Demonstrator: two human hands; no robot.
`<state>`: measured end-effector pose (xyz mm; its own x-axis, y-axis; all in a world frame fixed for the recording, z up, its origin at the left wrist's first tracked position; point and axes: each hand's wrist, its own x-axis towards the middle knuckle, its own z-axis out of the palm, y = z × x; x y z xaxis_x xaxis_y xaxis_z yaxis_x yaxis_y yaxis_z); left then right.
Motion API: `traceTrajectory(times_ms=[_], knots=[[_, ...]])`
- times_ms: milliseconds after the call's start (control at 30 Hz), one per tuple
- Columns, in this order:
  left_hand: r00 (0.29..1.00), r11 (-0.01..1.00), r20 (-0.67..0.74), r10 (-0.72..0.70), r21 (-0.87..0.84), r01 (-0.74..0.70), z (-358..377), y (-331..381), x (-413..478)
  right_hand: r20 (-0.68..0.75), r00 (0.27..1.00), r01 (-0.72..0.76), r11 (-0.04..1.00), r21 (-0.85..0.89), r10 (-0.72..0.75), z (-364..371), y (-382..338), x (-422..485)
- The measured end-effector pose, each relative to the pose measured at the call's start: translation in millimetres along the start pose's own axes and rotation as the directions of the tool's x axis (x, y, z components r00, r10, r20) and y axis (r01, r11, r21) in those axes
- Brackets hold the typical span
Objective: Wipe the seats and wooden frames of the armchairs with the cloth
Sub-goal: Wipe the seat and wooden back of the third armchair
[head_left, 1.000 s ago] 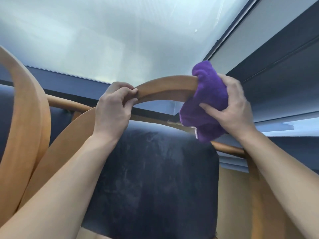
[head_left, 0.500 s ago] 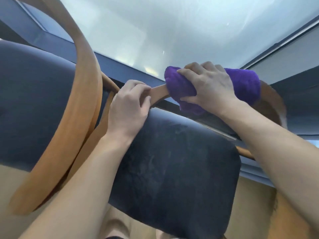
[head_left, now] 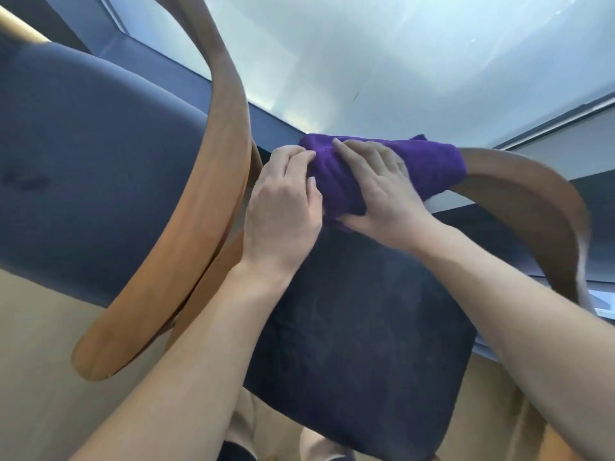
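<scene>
A purple cloth (head_left: 429, 164) is wrapped over the curved wooden armrest (head_left: 519, 191) of the near armchair, above its dark blue seat cushion (head_left: 359, 344). My right hand (head_left: 379, 191) grips the cloth around the armrest, fingers over the top and thumb below. My left hand (head_left: 283, 207) holds the same armrest just left of the cloth, its fingers curled over the wood and touching the cloth's edge. The wood under both hands is hidden.
A second armchair stands at the left, with a dark blue cushion (head_left: 83, 154) and a curved wooden arm (head_left: 206, 207) close to my left hand. Behind the chairs are a pale frosted window (head_left: 366, 54) and dark frames. The floor (head_left: 40, 377) below is beige.
My right hand has slid the cloth leftward along the armrest until it meets my left hand. The camera has swung left and closer, bringing the second armchair further into view.
</scene>
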<state>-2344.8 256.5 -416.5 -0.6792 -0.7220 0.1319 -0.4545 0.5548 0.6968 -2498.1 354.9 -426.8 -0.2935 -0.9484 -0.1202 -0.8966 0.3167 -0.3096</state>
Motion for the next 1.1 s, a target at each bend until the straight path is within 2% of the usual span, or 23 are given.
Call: traceTrajectory(times_ms=[133,200,267,300,367,467,600,700,800,933,1000,1100], knots=[[0.999,0.997,-0.051,0.005,0.081,-0.001,21.3,23.5,10.9,0.061,0.996,-0.076,0.975,0.21,0.065,-21.6,4.4,-10.2],[0.996,0.995,-0.086,-0.01,0.099,0.019,35.1,36.7,18.3,-0.065,0.981,-0.17,0.973,0.159,0.182,-35.1,20.1,-20.5],[0.994,0.992,-0.108,0.001,0.125,0.012,53.1,54.2,26.3,-0.257,0.921,-0.3,0.954,0.018,0.294,-46.3,42.1,-28.8],[0.995,0.99,-0.099,0.03,0.142,-0.016,64.3,64.4,29.3,-0.303,0.887,-0.373,0.927,-0.027,0.348,-50.2,53.6,-30.4],[0.997,0.977,-0.04,0.072,0.205,-0.063,89.4,81.3,32.1,-0.306,0.847,-0.472,0.879,-0.06,0.434,-52.2,69.9,-28.4],[0.996,0.898,0.009,0.087,0.431,-0.082,118.2,83.0,31.6,-0.29,0.839,-0.509,0.852,-0.121,0.46,-47.7,72.4,-20.5],[0.988,0.802,-0.018,0.154,0.587,-0.114,112.8,56.2,27.6,-0.338,0.846,-0.5,0.833,-0.236,0.412,-36.8,69.0,-22.2],[0.991,0.741,-0.037,0.125,0.668,-0.069,94.4,41.2,20.1,-0.314,0.866,-0.483,0.814,-0.324,0.39,-36.6,69.0,-25.9],[0.994,0.725,-0.06,0.088,0.688,-0.022,71.9,26.2,8.6,-0.284,0.882,-0.459,0.82,-0.341,0.376,-38.9,67.7,-26.5],[0.994,0.732,-0.111,0.016,0.678,0.064,48.5,9.3,-20.3,-0.289,0.869,-0.48,0.827,-0.293,0.402,-37.0,59.1,-23.7],[0.986,0.736,-0.168,-0.018,0.665,0.127,40.9,1.4,-34.1,-0.249,0.93,-0.33,0.914,-0.234,0.272,-25.4,39.0,-14.5],[0.971,0.738,-0.233,-0.051,0.646,0.194,31.9,-8.9,-55.2,-0.084,0.996,-0.021,0.998,-0.052,0.017,-1.4,-7.7,0.3]])
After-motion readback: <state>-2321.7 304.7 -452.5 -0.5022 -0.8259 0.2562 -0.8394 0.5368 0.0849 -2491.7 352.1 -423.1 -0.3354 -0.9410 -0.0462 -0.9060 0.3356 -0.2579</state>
